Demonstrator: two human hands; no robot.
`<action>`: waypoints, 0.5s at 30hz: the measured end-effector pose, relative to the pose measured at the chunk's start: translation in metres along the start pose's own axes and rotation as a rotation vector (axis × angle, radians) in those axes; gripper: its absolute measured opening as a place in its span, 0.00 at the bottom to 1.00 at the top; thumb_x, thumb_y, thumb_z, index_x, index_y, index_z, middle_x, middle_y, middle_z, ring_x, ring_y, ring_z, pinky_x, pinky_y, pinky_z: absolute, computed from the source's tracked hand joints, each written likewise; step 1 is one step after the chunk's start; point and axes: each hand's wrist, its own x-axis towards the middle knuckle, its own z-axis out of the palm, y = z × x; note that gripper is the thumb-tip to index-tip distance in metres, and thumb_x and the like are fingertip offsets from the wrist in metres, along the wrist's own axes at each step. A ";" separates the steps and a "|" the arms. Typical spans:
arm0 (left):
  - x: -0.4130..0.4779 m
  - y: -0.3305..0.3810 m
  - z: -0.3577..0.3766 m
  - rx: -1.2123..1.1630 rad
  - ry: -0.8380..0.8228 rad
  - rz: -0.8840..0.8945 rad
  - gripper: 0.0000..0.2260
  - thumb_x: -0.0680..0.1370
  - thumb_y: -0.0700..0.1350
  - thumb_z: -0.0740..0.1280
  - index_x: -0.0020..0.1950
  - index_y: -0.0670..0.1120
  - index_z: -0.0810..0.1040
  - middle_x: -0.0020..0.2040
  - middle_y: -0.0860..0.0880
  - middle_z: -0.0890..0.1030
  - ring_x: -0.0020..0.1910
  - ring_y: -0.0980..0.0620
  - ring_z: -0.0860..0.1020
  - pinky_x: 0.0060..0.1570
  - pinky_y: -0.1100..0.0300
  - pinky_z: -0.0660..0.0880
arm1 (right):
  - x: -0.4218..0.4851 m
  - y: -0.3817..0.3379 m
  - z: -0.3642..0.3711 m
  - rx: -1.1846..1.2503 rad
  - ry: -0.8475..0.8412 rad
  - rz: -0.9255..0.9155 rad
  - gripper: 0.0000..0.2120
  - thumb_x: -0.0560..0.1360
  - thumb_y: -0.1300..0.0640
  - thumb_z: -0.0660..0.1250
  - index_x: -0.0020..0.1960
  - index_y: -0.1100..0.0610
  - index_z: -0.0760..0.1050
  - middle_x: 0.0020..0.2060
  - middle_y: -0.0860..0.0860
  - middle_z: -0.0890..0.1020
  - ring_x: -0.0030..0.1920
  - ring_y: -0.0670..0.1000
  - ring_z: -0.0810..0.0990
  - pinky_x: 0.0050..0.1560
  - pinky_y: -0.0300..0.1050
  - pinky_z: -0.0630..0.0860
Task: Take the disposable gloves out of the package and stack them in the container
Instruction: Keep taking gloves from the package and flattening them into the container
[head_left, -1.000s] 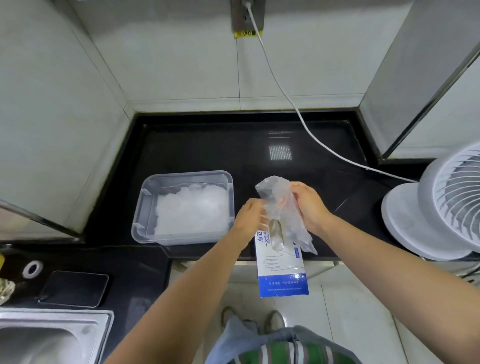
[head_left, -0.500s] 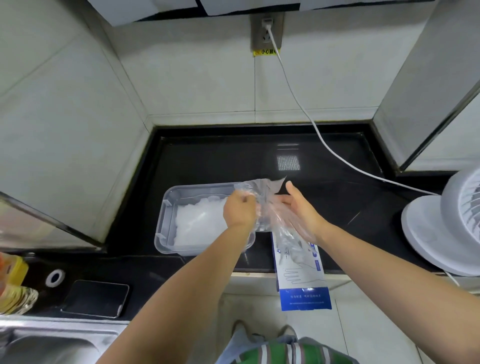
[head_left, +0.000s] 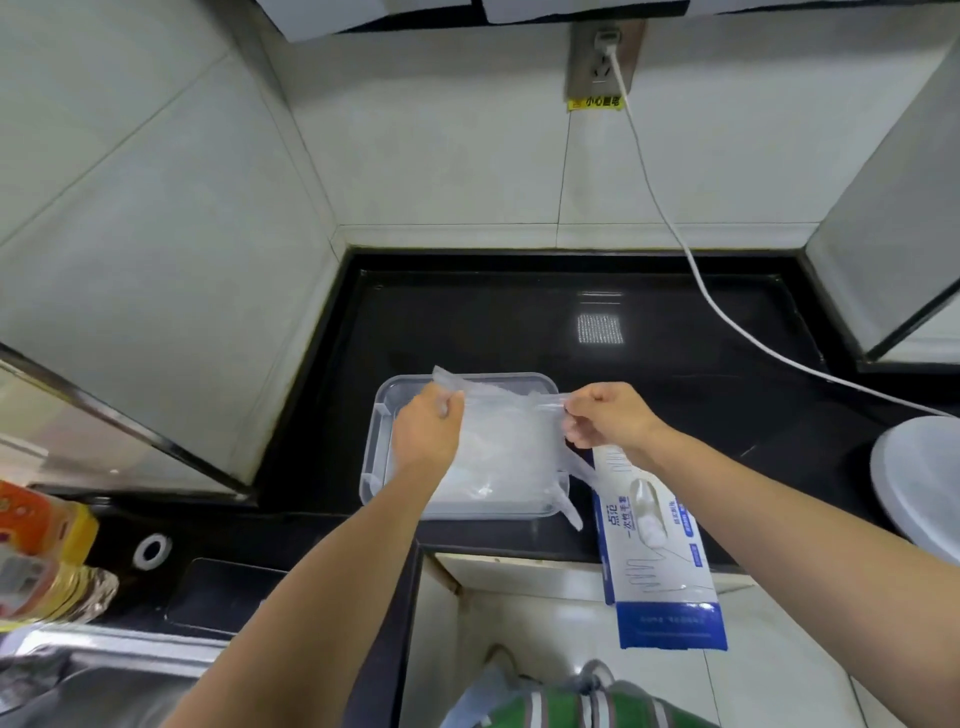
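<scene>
A thin clear disposable glove (head_left: 511, 441) is stretched flat between both hands above the clear plastic container (head_left: 378, 447) on the black counter. My left hand (head_left: 428, 426) pinches its left edge and my right hand (head_left: 608, 415) pinches its right edge; the glove's fingers dangle toward the container's near right corner. Crumpled clear gloves lie in the container, mostly hidden behind the held glove. The white and blue glove package (head_left: 657, 556) hangs below my right hand, past the counter's front edge; how it is held is hidden.
A white fan base (head_left: 919, 478) stands at the right, its white cord (head_left: 691, 260) running to the wall socket (head_left: 605, 57). A dark phone (head_left: 223, 592), a tape roll (head_left: 151, 551), an oil bottle (head_left: 41, 566) and a steel sink (head_left: 104, 675) are at the lower left.
My hands have drawn apart, spreading the glove out flat, and moved it left over the container. The camera has tilted up, showing more wall.
</scene>
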 end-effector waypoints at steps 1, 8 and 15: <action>0.001 -0.007 -0.003 0.019 0.003 -0.003 0.14 0.81 0.51 0.59 0.50 0.42 0.77 0.44 0.44 0.80 0.45 0.43 0.79 0.45 0.51 0.73 | 0.005 -0.003 0.003 -0.003 0.037 0.016 0.04 0.79 0.67 0.63 0.47 0.64 0.76 0.36 0.58 0.78 0.31 0.51 0.76 0.35 0.44 0.79; 0.004 -0.028 -0.004 0.458 -0.058 0.001 0.16 0.84 0.46 0.55 0.70 0.42 0.66 0.55 0.43 0.81 0.51 0.47 0.82 0.47 0.59 0.79 | 0.001 -0.025 0.045 -0.311 0.324 -0.674 0.09 0.73 0.65 0.64 0.49 0.57 0.79 0.45 0.50 0.78 0.45 0.47 0.75 0.48 0.39 0.73; 0.010 -0.037 0.008 0.641 -0.129 0.027 0.21 0.82 0.44 0.61 0.74 0.42 0.61 0.62 0.44 0.78 0.53 0.48 0.82 0.45 0.63 0.78 | 0.002 -0.001 0.098 -0.592 -0.170 -0.590 0.10 0.77 0.63 0.63 0.46 0.54 0.83 0.35 0.47 0.83 0.34 0.44 0.77 0.40 0.38 0.76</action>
